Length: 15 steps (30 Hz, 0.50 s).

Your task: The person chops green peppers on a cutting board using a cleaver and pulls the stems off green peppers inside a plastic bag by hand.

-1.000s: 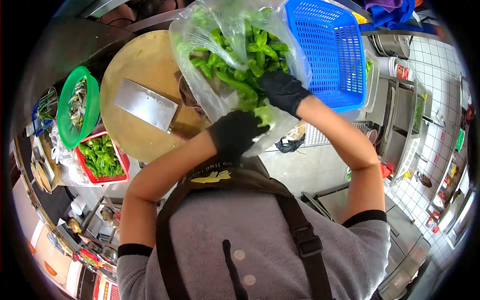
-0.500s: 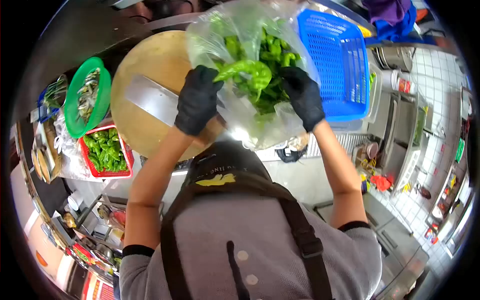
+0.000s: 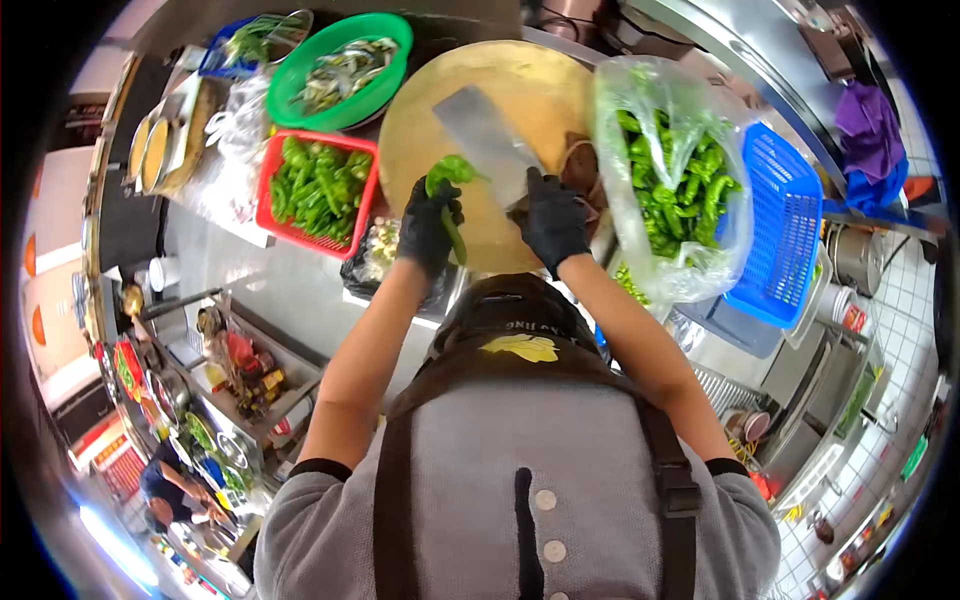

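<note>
My left hand (image 3: 430,228), in a black glove, is closed around a green pepper (image 3: 452,172) at the left side of the round cutting board (image 3: 425,110). On the board lies a cleaver (image 3: 485,130), its handle end toward me. My right hand (image 3: 553,222), also gloved, is at that end with its fingers bent over the handle, which is mostly hidden. A clear plastic bag (image 3: 725,255) holding many green peppers (image 3: 675,200) stands right of the board. A dark brown cloth (image 3: 581,172) lies between the board's right edge and the bag.
Left of the board are a red basket (image 3: 368,150) of green peppers, a green basket (image 3: 398,60) of small fish and a black bag (image 3: 358,278). A blue basket (image 3: 780,225) sits at the right. Another person (image 3: 172,490) is at the far lower left.
The view has swung toward the left. Both hands have moved away from the plastic bag to the board, the left one with a pepper, the right one onto the cleaver's handle end.
</note>
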Motion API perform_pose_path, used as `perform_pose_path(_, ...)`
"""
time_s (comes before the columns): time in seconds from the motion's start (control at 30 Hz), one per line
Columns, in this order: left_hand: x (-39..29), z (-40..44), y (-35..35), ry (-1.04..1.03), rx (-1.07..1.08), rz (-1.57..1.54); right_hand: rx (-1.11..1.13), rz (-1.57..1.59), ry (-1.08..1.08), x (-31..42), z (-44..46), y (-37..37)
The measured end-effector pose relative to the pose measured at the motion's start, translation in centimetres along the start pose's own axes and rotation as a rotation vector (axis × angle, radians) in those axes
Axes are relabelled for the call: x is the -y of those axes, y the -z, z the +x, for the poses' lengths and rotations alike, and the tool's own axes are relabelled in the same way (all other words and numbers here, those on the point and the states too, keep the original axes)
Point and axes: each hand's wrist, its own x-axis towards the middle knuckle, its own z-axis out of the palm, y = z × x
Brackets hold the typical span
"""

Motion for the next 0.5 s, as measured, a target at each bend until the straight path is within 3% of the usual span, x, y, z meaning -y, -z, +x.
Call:
perform_pose_path(0.07, 1.9, 2.0, 3.2, 0.036, -0.103, -0.149, 0.082, -0.022, -0.044, 0.4, 0.4, -3.7)
perform_pose_path(0.1, 4.1, 3.6, 5.2, -0.220, -0.084, 0.095, 0.130, 0.032, -0.076, 0.2, 0.6, -5.2)
perform_pose_path(0.17, 7.0, 6.8, 8.6, -0.437, -0.150, 0.706, 0.229, 0.072, -0.171, 0.8, 1.0, -5.9)
perform_pose_path(0.2, 6.6, 7.2, 9.0, -0.543, -0.234, 0.989, 0.165, 0.058, -0.139, 1.2, 0.7, -5.5)
perform_pose_path(0.27, 7.1, 7.5, 8.7, -0.624, -0.468, 1.058, 0.034, 0.042, -0.082, 1.6, -0.5, -4.6)
perform_pose_path(0.3, 6.3, 7.6, 8.8, -0.608, -0.431, 1.056, -0.092, 0.153, -0.087, 1.5, -1.1, -4.7)
perform_pose_path(0.4, 5.6, 7.6, 9.0, -0.538, -0.291, 1.060, 0.011, 0.412, -0.225, 4.7, -3.0, -1.4)
perform_pose_path(0.43, 5.4, 7.8, 8.9, -0.485, -0.250, 0.956, -0.129, 0.509, -0.170, 4.6, -3.0, -3.2)
perform_pose_path(0.5, 5.0, 7.4, 8.6, -0.484, -0.255, 0.980, -0.074, 0.457, -0.133, 5.8, -2.3, -3.6)
